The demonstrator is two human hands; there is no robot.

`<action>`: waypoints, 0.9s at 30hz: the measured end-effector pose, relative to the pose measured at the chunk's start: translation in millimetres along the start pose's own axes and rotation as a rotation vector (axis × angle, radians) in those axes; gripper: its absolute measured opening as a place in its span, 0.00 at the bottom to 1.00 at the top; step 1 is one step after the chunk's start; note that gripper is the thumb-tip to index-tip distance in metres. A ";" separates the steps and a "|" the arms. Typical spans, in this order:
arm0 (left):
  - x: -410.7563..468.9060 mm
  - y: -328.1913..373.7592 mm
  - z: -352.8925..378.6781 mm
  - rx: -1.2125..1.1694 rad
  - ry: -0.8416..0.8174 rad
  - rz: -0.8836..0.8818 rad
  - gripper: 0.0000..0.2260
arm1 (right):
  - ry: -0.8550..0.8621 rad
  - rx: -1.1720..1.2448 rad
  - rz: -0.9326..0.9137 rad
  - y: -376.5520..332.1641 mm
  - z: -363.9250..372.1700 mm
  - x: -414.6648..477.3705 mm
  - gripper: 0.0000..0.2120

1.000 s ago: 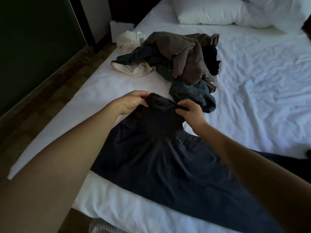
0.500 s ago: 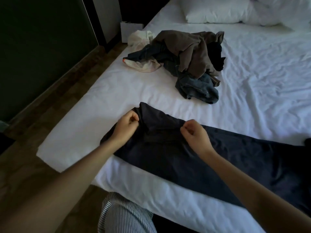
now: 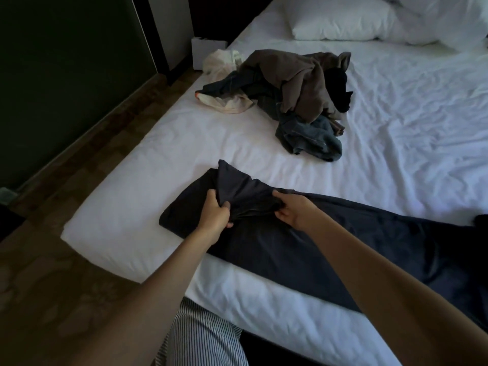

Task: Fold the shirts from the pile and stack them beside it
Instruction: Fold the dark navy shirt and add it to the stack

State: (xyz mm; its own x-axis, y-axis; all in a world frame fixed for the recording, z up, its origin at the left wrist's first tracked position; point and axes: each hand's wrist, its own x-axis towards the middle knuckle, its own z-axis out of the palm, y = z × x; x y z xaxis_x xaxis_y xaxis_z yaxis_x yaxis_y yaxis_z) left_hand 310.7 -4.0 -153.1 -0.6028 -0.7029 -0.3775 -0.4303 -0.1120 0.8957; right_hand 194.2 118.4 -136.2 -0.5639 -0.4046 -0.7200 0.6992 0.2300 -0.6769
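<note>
Fabric bunches between the two hands near the middle of the view. The left hand (image 3: 215, 212) grips a gathered fold of the dark shirt (image 3: 330, 249), its fingers curled into the cloth. The right hand (image 3: 293, 208), just beside it at three o'clock, pinches the same ridge between thumb and fingers. The shirt lies on the bed (image 3: 148, 154), stretched from a raised corner at eleven o'clock of the hands down toward four o'clock, where it runs out of view. The pile (image 3: 293, 93) of unfolded clothes sits well apart at twelve o'clock, with a pillow (image 3: 340, 25) beyond it. No folded stack shows beside the pile, so the task looks to be at an early stage.

Several things could go wrong, as I judge it. The cloth is limp and both grips sit close together, so nothing controls the long free end at four o'clock. Lifting or flipping from here would likely let it drag, twist or crease, giving a lopsided fold. The shirt's edge at six o'clock lies close to the mattress edge, so a pull toward the body could slide it onto the floor (image 3: 66, 260). Cloth bunched under the fingers may also get trapped inside the fold as a lump.
</note>
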 end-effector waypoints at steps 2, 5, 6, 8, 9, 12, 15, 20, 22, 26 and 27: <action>-1.2 -3.6 -5.7 0.078 -0.033 0.039 0.12 | -0.031 -0.013 -0.071 6.6 -5.7 -0.6 0.08; 0.3 4.7 -8.2 0.152 -0.099 0.029 0.16 | -0.226 -0.014 -0.084 16.6 -15.7 -9.1 0.08; 3.3 8.5 -8.0 0.128 -0.097 -0.001 0.18 | -0.283 -0.003 -0.088 17.5 -17.3 -14.0 0.10; 9.2 14.3 -7.8 0.058 -0.052 -0.039 0.21 | -0.354 -0.001 -0.101 19.8 -19.2 -20.5 0.12; 11.5 14.5 -7.9 0.079 -0.015 -0.029 0.22 | -0.360 0.009 -0.109 21.7 -19.4 -20.6 0.13; 11.4 4.5 -10.7 0.388 0.107 0.125 0.24 | -0.213 0.023 -0.165 31.1 -19.3 -19.0 0.15; 1.7 -12.0 -11.5 0.636 0.292 0.366 0.31 | 0.269 -0.091 -0.441 45.7 -20.3 -26.4 0.21; -10.7 -12.2 12.9 0.842 0.162 0.731 0.27 | 0.379 -0.802 -1.082 50.3 1.2 -41.5 0.23; -8.8 -17.9 20.2 1.099 -0.020 0.764 0.27 | 0.226 -1.362 -1.014 61.2 -1.1 -26.6 0.33; 8.5 -29.1 7.7 1.314 -0.130 0.577 0.27 | 0.112 -1.728 -0.813 75.7 -22.1 -13.1 0.41; 10.9 -30.3 -0.8 1.269 -0.135 0.549 0.28 | 0.096 -1.747 -0.797 76.1 -26.0 -15.3 0.40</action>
State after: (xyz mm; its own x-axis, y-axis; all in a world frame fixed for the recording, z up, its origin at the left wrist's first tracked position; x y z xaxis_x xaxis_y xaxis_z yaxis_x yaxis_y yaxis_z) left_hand 317.7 -8.8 -184.1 -0.9199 -0.3680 -0.1357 -0.3855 0.9121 0.1397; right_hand 244.7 165.1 -180.7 -0.5448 -0.8198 -0.1763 -0.8106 0.5687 -0.1399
